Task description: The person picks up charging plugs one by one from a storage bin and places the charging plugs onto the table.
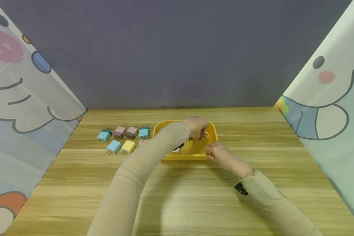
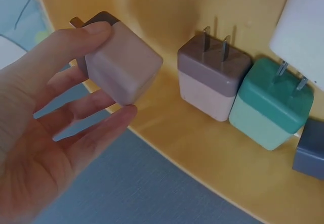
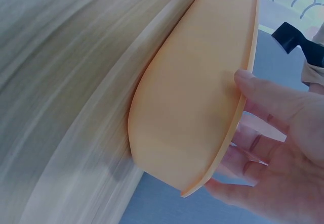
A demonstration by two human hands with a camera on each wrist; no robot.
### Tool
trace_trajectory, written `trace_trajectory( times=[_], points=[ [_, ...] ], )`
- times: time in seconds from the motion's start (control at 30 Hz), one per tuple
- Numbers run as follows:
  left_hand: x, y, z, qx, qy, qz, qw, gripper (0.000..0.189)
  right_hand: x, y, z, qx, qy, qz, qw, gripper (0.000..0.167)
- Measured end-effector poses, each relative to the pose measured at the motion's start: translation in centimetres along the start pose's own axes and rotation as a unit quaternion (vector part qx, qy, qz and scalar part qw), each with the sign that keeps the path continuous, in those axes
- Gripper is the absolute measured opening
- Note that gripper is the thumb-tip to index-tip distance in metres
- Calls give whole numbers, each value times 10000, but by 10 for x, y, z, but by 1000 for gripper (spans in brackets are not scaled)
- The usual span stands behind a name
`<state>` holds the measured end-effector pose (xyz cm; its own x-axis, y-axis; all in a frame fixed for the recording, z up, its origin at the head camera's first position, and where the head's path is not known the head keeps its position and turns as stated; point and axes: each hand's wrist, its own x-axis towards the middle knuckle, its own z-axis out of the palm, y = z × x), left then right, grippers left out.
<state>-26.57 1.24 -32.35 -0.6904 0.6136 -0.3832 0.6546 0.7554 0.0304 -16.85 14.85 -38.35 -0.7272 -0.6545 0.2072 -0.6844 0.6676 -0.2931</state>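
Note:
My left hand [image 1: 195, 125] is over the right part of a yellow plastic tray [image 1: 191, 158]. Thumb and fingers pinch a mauve plug charger [image 2: 121, 62] with a darker prong end, clear in the left wrist view. Inside the tray, close by, sit another mauve-and-pink charger [image 2: 210, 77], a green charger [image 2: 273, 102] with prongs up, a white charger [image 2: 304, 32] and a dark grey block [image 2: 311, 148], partly cut off. At the tray's near right corner my right hand [image 1: 224, 157] grips the rim, thumb outside in the right wrist view. The left sleeve hides part of the tray.
Left of the tray, several chargers lie on the wooden table [image 1: 194, 203]: teal ones [image 1: 104, 134], mauve ones [image 1: 119, 132], a light blue one [image 1: 114, 146], a yellow one [image 1: 128, 147] and a pink one [image 1: 143, 143] partly behind the sleeve. A grey panel [image 1: 177, 59] stands behind.

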Motion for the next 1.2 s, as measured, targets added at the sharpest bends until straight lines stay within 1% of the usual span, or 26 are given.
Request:
trace_trajectory(
  times=[0.13,0.27,0.33,0.47,0.7,0.77,0.83,1.0,1.1,1.2],
  points=[
    [-6,-1,-4,51,-19,15,10000,15,0,0,0,-16,6,6,10000,17],
    [-10,-1,-7,107,-130,46,9998,16,0,0,0,-4,-41,34,10000,17],
    [-12,0,-9,150,-131,73,9998,16,0,0,0,13,-55,57,10000,17],
    [-16,1,-12,158,-172,38,9997,16,-1,0,0,27,-32,41,10000,16],
    [-22,2,-19,264,-417,-21,9988,17,-1,1,0,32,-10,-7,10000,17],
    [-25,1,-20,279,-445,-36,9986,16,0,1,0,17,-18,3,10000,18],
    [-28,0,-21,249,-480,-67,9985,15,0,1,0,5,-21,6,10000,18],
    [-36,-8,-21,9,-520,-158,9985,14,0,0,0,-7,17,1,10000,18],
    [-41,-13,-20,-140,-493,-200,9985,18,0,0,0,-14,51,-20,10000,17],
    [-45,-18,-18,-147,-420,-240,9987,17,0,0,0,-4,46,-12,10000,17]
  ],
)
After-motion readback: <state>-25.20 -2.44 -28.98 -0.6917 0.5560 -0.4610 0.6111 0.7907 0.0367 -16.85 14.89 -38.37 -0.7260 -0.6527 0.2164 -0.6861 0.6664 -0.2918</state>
